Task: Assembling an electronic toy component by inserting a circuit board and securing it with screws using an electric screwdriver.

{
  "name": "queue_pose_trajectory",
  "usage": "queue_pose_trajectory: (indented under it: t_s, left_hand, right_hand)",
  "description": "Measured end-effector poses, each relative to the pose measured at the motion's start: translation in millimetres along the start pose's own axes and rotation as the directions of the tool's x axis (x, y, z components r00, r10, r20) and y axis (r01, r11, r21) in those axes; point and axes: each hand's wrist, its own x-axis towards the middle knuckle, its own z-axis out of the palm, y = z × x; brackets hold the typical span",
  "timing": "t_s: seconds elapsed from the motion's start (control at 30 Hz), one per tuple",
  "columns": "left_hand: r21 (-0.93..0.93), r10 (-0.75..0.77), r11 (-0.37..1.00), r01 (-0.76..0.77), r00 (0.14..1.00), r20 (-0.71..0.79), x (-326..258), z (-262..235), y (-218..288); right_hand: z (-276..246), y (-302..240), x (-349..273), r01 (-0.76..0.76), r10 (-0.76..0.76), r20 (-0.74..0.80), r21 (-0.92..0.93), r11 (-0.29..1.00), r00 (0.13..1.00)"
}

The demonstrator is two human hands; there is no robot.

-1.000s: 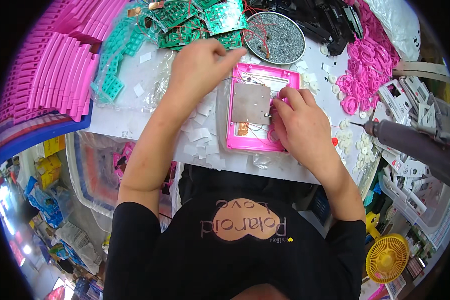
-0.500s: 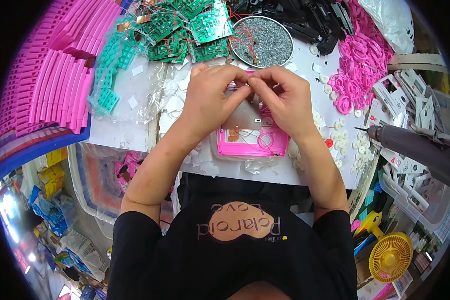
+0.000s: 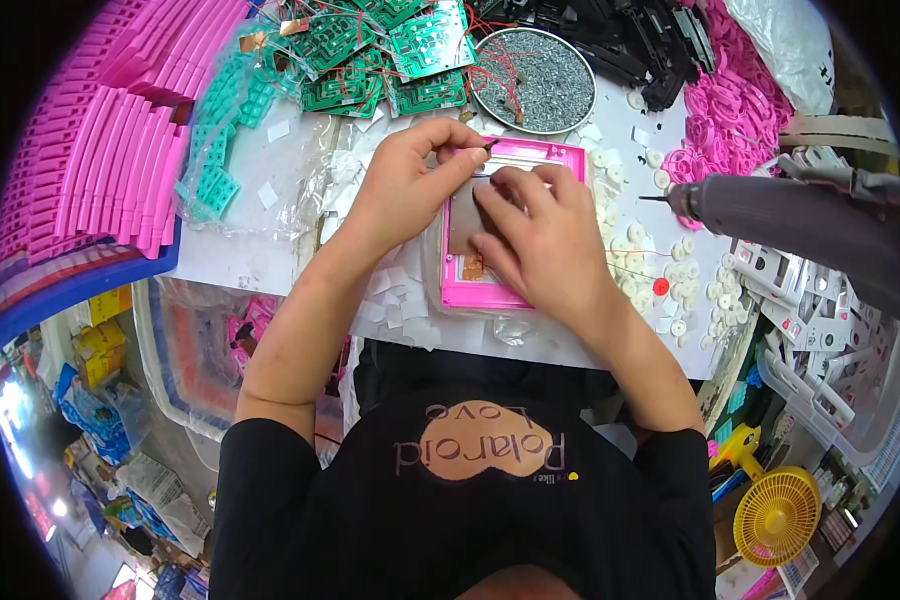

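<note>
In front of me on the work table lies a pink plastic case (image 3: 485, 296) with a flat grey plate (image 3: 464, 225) in it. My left hand (image 3: 425, 180) is over the far left of the case, thumb and forefinger pinched on a small black piece (image 3: 491, 146) whose exact kind I cannot make out. My right hand (image 3: 555, 240) rests over the case, its bent fingers apart and touching the grey plate. It covers much of the case's right side. A bit of copper-coloured foil (image 3: 472, 267) shows below the plate.
Green circuit boards (image 3: 430, 45) and a round tray of small metal screws (image 3: 560, 85) stand beyond the case. Pink panels (image 3: 120, 170) are stacked left. At right are white wheels (image 3: 680, 270), pink parts (image 3: 730, 120) and a dark power screwdriver (image 3: 760, 215) reaching over the table.
My hands have come apart; the right has moved nearer, onto the grey plate. That plate, raised and tilted before, now lies in the case. The screwdriver has shifted up and left.
</note>
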Motion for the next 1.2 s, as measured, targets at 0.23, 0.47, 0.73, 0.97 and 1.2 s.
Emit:
queue_pose_trajectory:
  t_s: [0.23,0.47,0.73,0.97,1.2]
  left_hand:
    - [0.556,0.303,0.77,-0.313,0.946,0.113,-0.9,7.3,10.2]
    - [0.604,0.446,0.677,-0.421,0.887,0.118,-3.8,11.6,5.2]
    - [0.539,0.494,0.664,-0.519,0.845,0.204,-3.6,8.9,4.0]
    - [0.429,0.37,0.772,-0.47,0.88,0.298,8.0,5.6,19.8]
    - [0.36,0.303,0.797,-0.486,0.836,0.457,18.8,-5.5,14.3]
  right_hand:
    - [-12.1,14.9,-12.4,-0.028,0.065,-0.131,0.261,0.965,0.989]
    - [-10.8,13.7,-5.8,-0.067,0.138,-0.168,0.371,0.926,0.976]
    - [-17.1,21.8,-1.5,-0.103,0.181,-0.164,0.396,0.912,0.97]
    - [-30.6,81.0,-7.4,-0.347,0.486,-0.328,0.4,0.848,0.81]
    - [-14.7,188.8,16.7,-0.526,0.402,-0.56,-0.073,0.847,0.725]
